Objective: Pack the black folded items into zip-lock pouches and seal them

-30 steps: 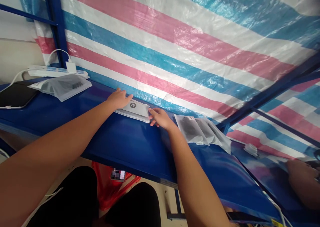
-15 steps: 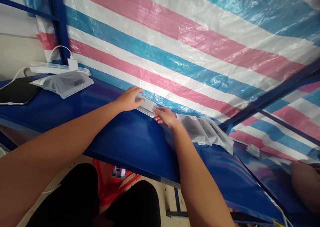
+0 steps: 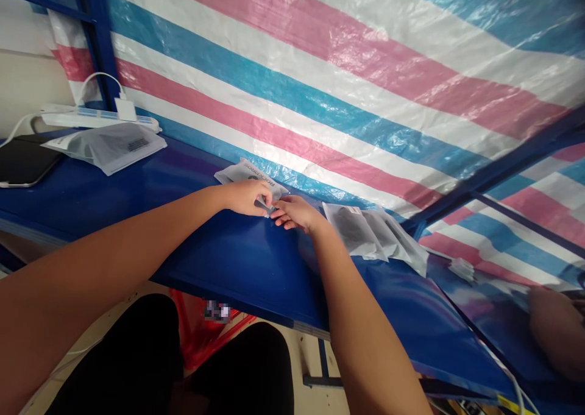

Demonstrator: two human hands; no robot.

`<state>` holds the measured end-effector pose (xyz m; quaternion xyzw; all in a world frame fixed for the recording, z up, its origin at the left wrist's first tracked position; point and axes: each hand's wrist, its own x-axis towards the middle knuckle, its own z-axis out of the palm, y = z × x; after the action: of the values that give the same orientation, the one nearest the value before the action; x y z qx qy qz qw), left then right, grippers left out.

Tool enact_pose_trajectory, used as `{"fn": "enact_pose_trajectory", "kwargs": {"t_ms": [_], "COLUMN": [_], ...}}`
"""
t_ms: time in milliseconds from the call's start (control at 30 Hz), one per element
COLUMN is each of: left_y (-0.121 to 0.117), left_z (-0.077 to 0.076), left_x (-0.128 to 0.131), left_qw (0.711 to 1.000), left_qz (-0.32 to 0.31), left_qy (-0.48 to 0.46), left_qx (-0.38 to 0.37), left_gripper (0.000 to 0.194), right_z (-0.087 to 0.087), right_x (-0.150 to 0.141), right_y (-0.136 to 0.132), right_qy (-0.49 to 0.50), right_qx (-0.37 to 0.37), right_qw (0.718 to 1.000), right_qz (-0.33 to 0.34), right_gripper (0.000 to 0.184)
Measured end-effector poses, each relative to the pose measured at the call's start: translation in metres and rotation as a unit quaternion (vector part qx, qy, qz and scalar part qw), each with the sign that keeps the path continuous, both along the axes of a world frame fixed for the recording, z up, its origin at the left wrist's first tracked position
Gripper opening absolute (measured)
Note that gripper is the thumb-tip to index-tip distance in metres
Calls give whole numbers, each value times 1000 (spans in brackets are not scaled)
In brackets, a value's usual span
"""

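A frosted plastic bag (image 3: 242, 172) with dark printed lettering lies at the back of the blue table, against the striped sheet. My left hand (image 3: 253, 197) is closed on its near edge, thumb and fingers pinching a greyish bit of it. Right beside it, my right hand (image 3: 295, 212) is closed too, its fingertips pinching the same edge. The two hands nearly touch and cover the near part of the bag. To the right of my right hand lie several more frosted bags (image 3: 354, 229), overlapping, with dark contents showing through.
Another frosted bag (image 3: 112, 147) lies at the left, by a white power strip (image 3: 98, 119) with a plugged-in charger and a black tablet-like device (image 3: 27, 162). A blue post (image 3: 98, 43) rises behind. At the far right part of another person's arm (image 3: 555, 336) shows.
The bag has turned over or tipped back, and its printed side now shows. My left hand has moved right and nearer, closing on the edge beside my right hand.
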<state>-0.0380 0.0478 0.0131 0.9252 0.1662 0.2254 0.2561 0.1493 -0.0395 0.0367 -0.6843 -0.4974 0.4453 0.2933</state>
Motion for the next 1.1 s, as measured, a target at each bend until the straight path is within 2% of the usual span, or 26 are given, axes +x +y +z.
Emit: {"fn": "enact_pose_trajectory", "kwargs": {"t_ms": [133, 300, 433, 733, 833, 1000, 1100], "left_y": [5, 7, 5, -2, -2, 3, 4], "left_z": [-8, -11, -9, -14, -15, -16, -16], "left_x": [3, 3, 3, 12, 13, 14, 14], "left_qw": [999, 999, 999, 997, 995, 990, 988], "left_qz": [12, -3, -4, 7, 25, 35, 45], "left_qy": [20, 28, 31, -13, -42, -87, -97], "left_qx": [-27, -34, -39, 74, 82, 108, 109], "left_gripper": [17, 19, 16, 12, 14, 19, 17], "right_z": [4, 5, 3, -3, -4, -9, -14], "right_x": [-2, -1, -2, 3, 8, 14, 16], "right_y": [-4, -4, -2, 5, 6, 8, 9], "right_qy": [12, -30, -14, 6, -22, -88, -120], "right_qx": [-33, -19, -14, 19, 49, 125, 150], "right_qw": [999, 999, 1000, 999, 998, 986, 977], "right_qz": [34, -7, -9, -28, -14, 65, 89], "right_gripper": [21, 16, 17, 10, 4, 20, 18]}}
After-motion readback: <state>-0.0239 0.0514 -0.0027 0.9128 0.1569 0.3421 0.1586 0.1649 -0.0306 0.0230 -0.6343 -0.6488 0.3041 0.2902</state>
